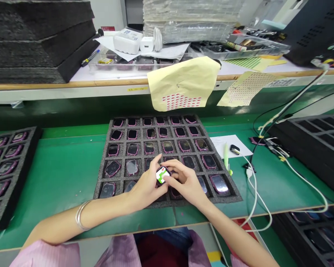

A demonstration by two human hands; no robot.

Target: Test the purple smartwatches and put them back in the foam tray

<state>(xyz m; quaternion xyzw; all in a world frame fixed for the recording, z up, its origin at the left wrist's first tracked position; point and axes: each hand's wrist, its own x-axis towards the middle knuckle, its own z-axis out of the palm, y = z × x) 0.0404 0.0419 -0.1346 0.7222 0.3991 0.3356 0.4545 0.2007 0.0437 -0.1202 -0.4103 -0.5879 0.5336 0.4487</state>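
Both of my hands meet over a dark foam tray (101, 174) with rows of square pockets. Between them is a smartwatch body (160, 174) without a strap, its screen lit in white and green with a small red mark. My left hand (148, 182) grips the watch from its left side, thumb below and fingers above. My right hand (187, 181) curls round its right side, with the thumb at the lower right of the screen. Purple-framed watch bodies with dark screens, such as one watch body (219, 184), lie in the pockets; my hands hide some of them.
Another watch-filled foam tray (22, 163) sits at left, and a black foam tray (323, 135) at right. White cables (256, 185) run over the green bench by a charging puck (235, 149) and a green pen-like tool (226, 155). Yellow sheets (183, 83) hang from the shelf.
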